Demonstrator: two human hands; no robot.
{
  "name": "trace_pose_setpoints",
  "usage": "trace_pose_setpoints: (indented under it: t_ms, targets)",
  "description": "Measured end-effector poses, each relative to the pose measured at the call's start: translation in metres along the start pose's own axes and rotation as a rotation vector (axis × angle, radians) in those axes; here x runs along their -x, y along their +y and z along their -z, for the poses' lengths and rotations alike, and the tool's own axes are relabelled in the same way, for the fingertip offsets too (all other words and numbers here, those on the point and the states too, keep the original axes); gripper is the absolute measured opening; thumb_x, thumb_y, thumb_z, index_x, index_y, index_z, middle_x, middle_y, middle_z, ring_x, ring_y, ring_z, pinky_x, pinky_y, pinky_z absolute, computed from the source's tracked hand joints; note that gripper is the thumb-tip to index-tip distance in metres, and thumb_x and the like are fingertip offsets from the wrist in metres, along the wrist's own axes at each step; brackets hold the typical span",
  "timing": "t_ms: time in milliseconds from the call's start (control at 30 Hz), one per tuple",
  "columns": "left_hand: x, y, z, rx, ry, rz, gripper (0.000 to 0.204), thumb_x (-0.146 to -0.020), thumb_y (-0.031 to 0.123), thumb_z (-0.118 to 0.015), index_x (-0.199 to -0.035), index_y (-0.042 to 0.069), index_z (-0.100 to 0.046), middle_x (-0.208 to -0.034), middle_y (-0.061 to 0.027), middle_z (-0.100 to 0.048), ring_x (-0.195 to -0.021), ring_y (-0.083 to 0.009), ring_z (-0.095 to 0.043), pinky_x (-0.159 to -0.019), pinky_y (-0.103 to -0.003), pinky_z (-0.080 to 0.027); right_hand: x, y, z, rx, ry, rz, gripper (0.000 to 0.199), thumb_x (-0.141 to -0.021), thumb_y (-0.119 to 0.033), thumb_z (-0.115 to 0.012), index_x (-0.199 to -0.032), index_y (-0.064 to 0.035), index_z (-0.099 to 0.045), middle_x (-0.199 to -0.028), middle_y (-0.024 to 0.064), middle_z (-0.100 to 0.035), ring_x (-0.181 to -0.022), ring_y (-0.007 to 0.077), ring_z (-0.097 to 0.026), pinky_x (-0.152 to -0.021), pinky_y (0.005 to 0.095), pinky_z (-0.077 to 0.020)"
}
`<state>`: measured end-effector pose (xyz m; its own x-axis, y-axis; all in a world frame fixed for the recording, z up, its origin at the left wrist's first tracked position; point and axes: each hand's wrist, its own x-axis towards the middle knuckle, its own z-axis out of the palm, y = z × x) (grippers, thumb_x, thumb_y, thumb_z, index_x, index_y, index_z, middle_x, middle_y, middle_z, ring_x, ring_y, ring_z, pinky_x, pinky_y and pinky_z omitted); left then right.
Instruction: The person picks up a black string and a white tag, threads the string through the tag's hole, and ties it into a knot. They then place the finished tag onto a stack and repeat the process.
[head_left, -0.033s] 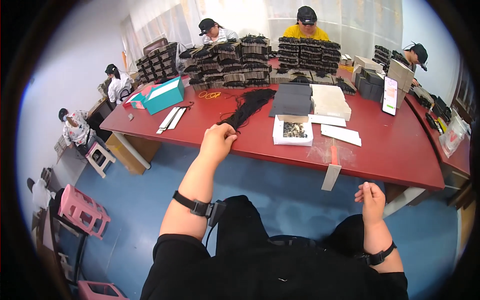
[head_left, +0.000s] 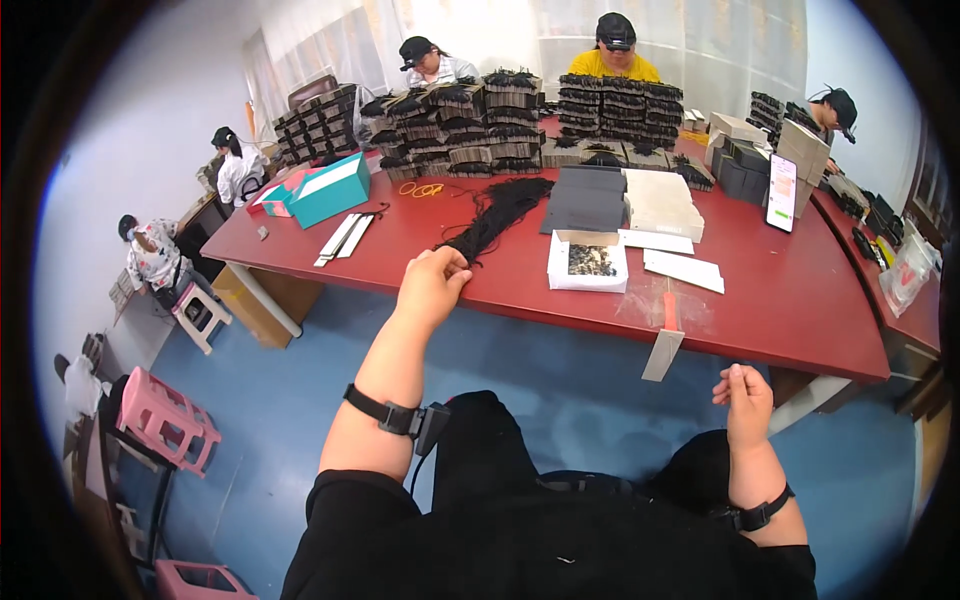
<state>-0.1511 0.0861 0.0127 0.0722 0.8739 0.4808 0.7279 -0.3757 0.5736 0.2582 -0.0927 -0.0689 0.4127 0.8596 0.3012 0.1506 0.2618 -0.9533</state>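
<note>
A loose bundle of black cords (head_left: 497, 212) lies across the red table, its near end at the front edge. My left hand (head_left: 432, 285) has its fingers closed on that near end. Out past the table's front edge, to the right, my right hand (head_left: 745, 402) is raised with thumb and fingertips pressed together; anything between them is too small to make out. Right of the cords stands an open white box (head_left: 562, 278) of small dark and pale pieces (head_left: 590, 262). A grey card tag (head_left: 662, 355) hangs at the edge by a red strip (head_left: 669, 312), nearest my right hand.
Behind the white box lie a dark grey card stack (head_left: 583, 200) and a cream one (head_left: 660, 205). White card strips (head_left: 655, 240) are beside them. A phone (head_left: 780, 195) stands upright at right. Corded card stacks (head_left: 450, 130) line the back, with co-workers beyond. A teal box (head_left: 325, 195) sits left.
</note>
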Motion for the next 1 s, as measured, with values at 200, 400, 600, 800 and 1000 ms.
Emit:
trace_pose_setpoints:
  t_ms: [200,400,600,800,1000]
  targets:
    - [-0.026,-0.01,0.001,-0.366,0.079,-0.426,0.015,-0.071,0.008,-0.069,-0.086,0.008,-0.067,-0.084,-0.0044,-0.057,-0.088,-0.026,-0.053,-0.08,-0.035,-0.046,-0.015,-0.031,-0.022,-0.079,-0.028,0.138,0.024,-0.094,-0.02,-0.051,-0.085,0.0007,-0.06,-0.066,0.0045,-0.058,-0.057,0.0083,-0.053,-0.054,0.0201,-0.0429]
    - [-0.029,-0.017,0.014,-0.288,-0.062,-0.427,0.011,-0.072,0.01,-0.068,-0.083,0.01,-0.067,-0.085,-0.0037,-0.057,-0.088,-0.0234,-0.052,-0.078,-0.034,-0.045,-0.011,-0.032,-0.019,-0.091,-0.039,0.253,0.022,-0.095,-0.017,-0.049,-0.087,0.0008,-0.059,-0.067,0.0048,-0.058,-0.057,0.0087,-0.053,-0.054,0.02,-0.0427]
    - [-0.008,-0.027,0.024,0.328,-0.034,-0.104,0.006,-0.081,0.005,-0.063,-0.086,0.005,-0.061,-0.073,0.0035,-0.056,-0.064,-0.0041,-0.051,-0.058,-0.019,-0.04,-0.016,-0.029,-0.012,-0.118,-0.007,0.236,0.022,-0.095,-0.017,-0.049,-0.086,0.0004,-0.059,-0.065,0.0041,-0.056,-0.057,0.0084,-0.051,-0.053,0.0198,-0.0419]
    - [0.005,-0.031,0.033,0.717,0.126,-0.071,0.006,-0.078,0.003,-0.067,-0.082,0.001,-0.063,-0.081,0.0015,-0.058,-0.074,-0.0063,-0.053,-0.067,-0.021,-0.042,-0.016,-0.042,-0.023,-0.061,-0.07,0.3,0.021,-0.094,-0.016,-0.05,-0.086,0.0009,-0.059,-0.066,0.0042,-0.056,-0.058,0.0084,-0.051,-0.056,0.0206,-0.0421]
    - [0.037,-0.003,0.067,0.678,0.661,-0.264,0.003,-0.079,-0.001,-0.064,-0.08,0.001,-0.063,-0.088,-0.0034,-0.056,-0.08,-0.0093,-0.052,-0.073,-0.021,-0.04,-0.015,-0.049,-0.012,-0.042,-0.065,0.425,0.02,-0.093,-0.015,-0.05,-0.087,0.0017,-0.059,-0.071,0.0062,-0.057,-0.065,0.0116,-0.054,-0.061,0.0232,-0.0436]
